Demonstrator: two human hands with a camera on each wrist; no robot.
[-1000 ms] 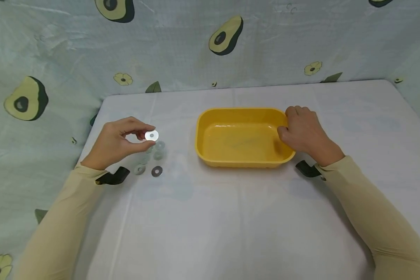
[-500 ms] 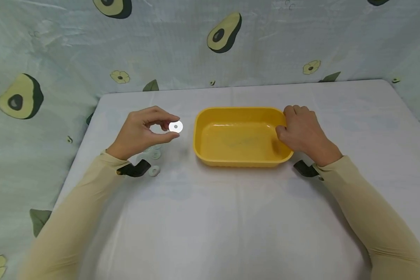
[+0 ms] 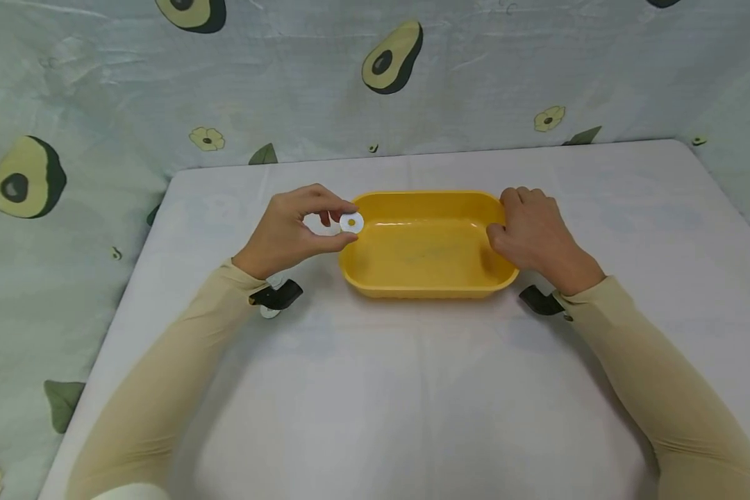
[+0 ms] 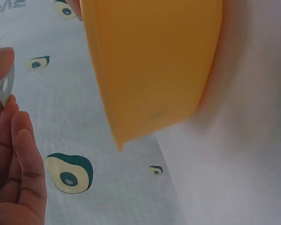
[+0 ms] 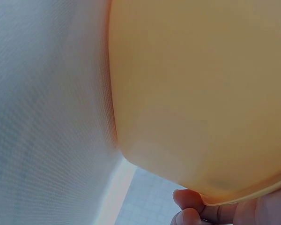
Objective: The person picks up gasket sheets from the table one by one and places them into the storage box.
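Between thumb and fingertips my left hand [image 3: 296,232] pinches a flat metal washer [image 3: 351,222] with a hole in its middle. It is held up at the left rim of a yellow plastic tray [image 3: 428,293]. In the left wrist view the same washer [image 4: 5,86] shows nearly edge-on, beside the tray's outer wall [image 4: 154,70]. My right hand [image 3: 537,236] grips the tray's right end, thumb inside and fingers over the rim. From the right wrist view, fingertips [image 5: 187,199] curl at the tray's lip. Other washers [image 3: 270,312] lie under my left wrist, mostly hidden.
A white-covered table [image 3: 375,396] bears the tray. Behind it and at the left hangs a pale cloth [image 3: 300,76] printed with avocados. Each wrist carries a black camera mount, the left one [image 3: 278,295] above the loose washers.
My left hand has carried the washer rightward from above the loose washers to the tray's left rim. The right hand keeps its grip on the tray. My left forearm now covers most loose washers.
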